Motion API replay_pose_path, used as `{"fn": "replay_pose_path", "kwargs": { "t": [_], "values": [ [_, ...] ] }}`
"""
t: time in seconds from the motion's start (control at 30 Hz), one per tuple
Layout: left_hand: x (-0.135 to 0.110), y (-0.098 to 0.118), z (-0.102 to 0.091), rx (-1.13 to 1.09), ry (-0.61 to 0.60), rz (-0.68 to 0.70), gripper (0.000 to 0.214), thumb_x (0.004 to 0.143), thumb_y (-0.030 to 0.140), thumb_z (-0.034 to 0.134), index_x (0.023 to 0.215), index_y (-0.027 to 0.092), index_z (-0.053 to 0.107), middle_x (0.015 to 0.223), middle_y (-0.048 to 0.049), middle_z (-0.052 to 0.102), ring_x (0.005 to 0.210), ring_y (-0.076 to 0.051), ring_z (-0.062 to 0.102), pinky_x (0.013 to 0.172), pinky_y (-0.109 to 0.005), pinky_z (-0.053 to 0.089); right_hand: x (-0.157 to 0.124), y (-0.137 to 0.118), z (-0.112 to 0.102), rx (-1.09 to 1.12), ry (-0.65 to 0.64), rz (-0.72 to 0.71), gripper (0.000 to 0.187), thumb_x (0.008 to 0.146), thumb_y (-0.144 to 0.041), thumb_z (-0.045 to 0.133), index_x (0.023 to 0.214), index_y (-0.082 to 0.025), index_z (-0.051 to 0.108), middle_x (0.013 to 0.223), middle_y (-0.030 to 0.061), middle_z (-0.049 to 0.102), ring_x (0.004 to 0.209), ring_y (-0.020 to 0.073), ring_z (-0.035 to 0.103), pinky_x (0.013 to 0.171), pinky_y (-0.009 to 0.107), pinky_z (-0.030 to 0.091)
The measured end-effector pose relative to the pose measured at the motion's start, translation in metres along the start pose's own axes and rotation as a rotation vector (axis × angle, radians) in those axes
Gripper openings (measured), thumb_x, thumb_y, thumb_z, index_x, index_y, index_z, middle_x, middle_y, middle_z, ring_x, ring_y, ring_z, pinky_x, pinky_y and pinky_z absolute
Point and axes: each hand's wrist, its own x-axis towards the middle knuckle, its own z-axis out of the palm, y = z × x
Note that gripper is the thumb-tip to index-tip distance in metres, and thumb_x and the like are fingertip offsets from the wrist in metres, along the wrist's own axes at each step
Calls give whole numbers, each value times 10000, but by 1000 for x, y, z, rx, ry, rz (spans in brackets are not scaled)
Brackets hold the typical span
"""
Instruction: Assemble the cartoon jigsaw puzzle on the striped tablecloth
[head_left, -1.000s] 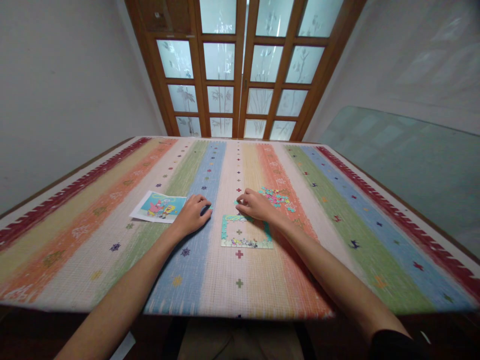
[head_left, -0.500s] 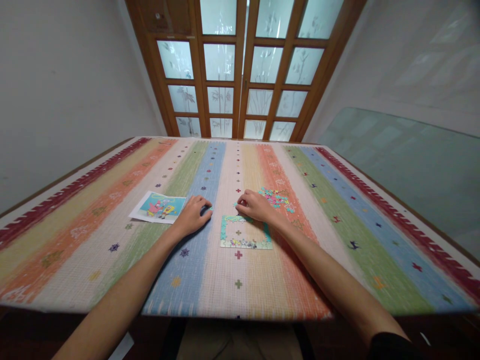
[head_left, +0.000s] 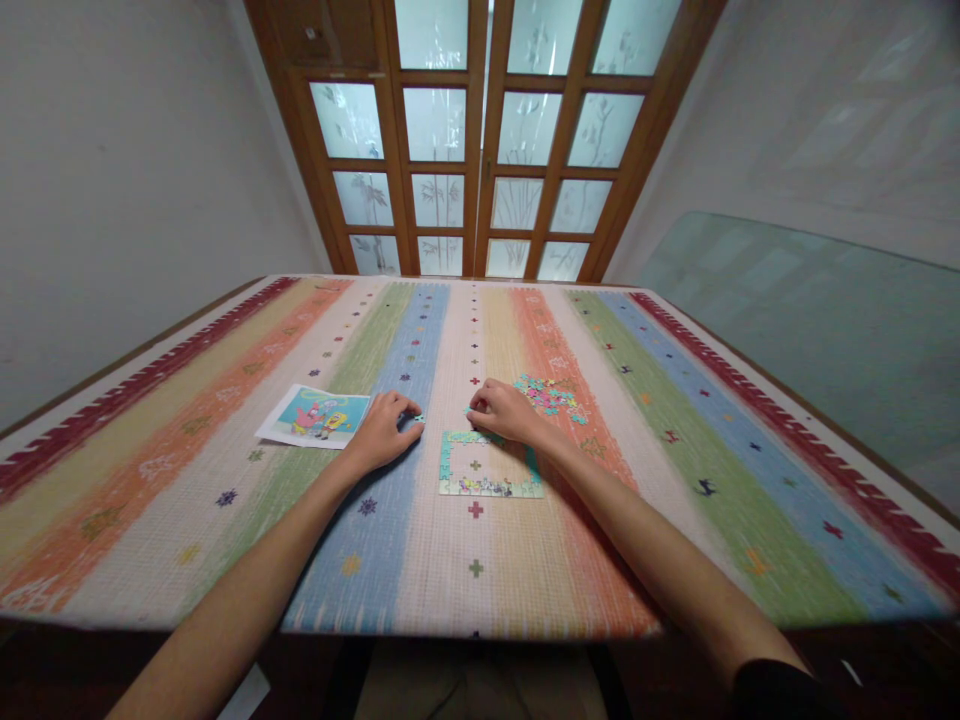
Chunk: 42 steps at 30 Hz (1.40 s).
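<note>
A partly assembled jigsaw puzzle lies on the striped tablecloth, its border joined around an open middle. Just beyond its top edge, my right hand is closed in a pinch, a small teal puzzle piece showing at the fingertips. My left hand rests on the blue stripe, thumb and forefinger curled about another small puzzle piece. Partly under that hand's wrist side is the printed picture of cartoon figures. Loose puzzle pieces are heaped beyond my right wrist, which hides some of the puzzle's upper right.
The striped tablecloth covers a wide table. Wooden doors with glass panes stand behind its far edge. A pale green glass-like panel leans at the right wall.
Both hands stay almost in place. The piece between my left fingertips shows more clearly now, and my right fingers have shifted slightly. The whole view has moved a little.
</note>
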Motion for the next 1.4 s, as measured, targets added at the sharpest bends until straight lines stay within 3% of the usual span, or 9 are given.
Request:
{"fn": "replay_pose_path", "kwargs": {
  "t": [0.3, 0.43, 0.67, 0.93, 1.1, 1.4],
  "values": [
    [-1, 6, -3, -4, -2, 26, 104, 864, 271, 617, 953, 219, 617, 967, -52, 649, 953, -254, 585, 926, -421, 485, 2, 5, 3, 59, 9, 8, 112, 860, -213, 699, 927, -161, 773, 1004, 98, 677, 900, 202, 628, 774, 292, 448],
    [-1, 8, -3, -21, -6, 27, 92, 864, 262, 613, 944, 218, 605, 952, -49, 656, 942, -250, 591, 908, -412, 494, 2, 7, 1, 183, 5, 19, 99, 810, -136, 713, 904, -144, 743, 931, 78, 706, 828, 179, 624, 755, 289, 451],
    [-2, 11, -4, -54, -18, 6, 97, 893, 259, 582, 965, 207, 621, 951, -54, 663, 910, -241, 614, 885, -405, 509, -5, 15, -8, 354, 30, 40, 62, 858, -137, 665, 867, -171, 716, 863, 60, 746, 740, 164, 634, 708, 286, 473],
    [-1, 13, -3, -52, -6, 13, 130, 919, 253, 532, 968, 198, 639, 949, -60, 671, 886, -240, 618, 888, -412, 511, -34, 39, -27, 387, -2, 26, 97, 877, -164, 639, 856, -188, 730, 857, 72, 742, 768, 182, 621, 718, 313, 482],
    [-2, 13, -3, -54, 6, 39, 133, 924, 245, 516, 960, 192, 632, 937, -64, 668, 892, -240, 610, 904, -413, 507, -56, 47, -22, 513, -53, 29, 84, 846, -178, 665, 823, -196, 743, 815, 67, 729, 725, 187, 604, 681, 329, 456],
    [-2, 12, -2, -46, 19, 60, 127, 924, 242, 519, 958, 194, 631, 932, -65, 669, 894, -242, 601, 907, -418, 505, -65, 43, -18, 454, 3, -4, 100, 832, -179, 658, 811, -209, 750, 873, 68, 749, 796, 209, 637, 740, 350, 466]
  ]
}}
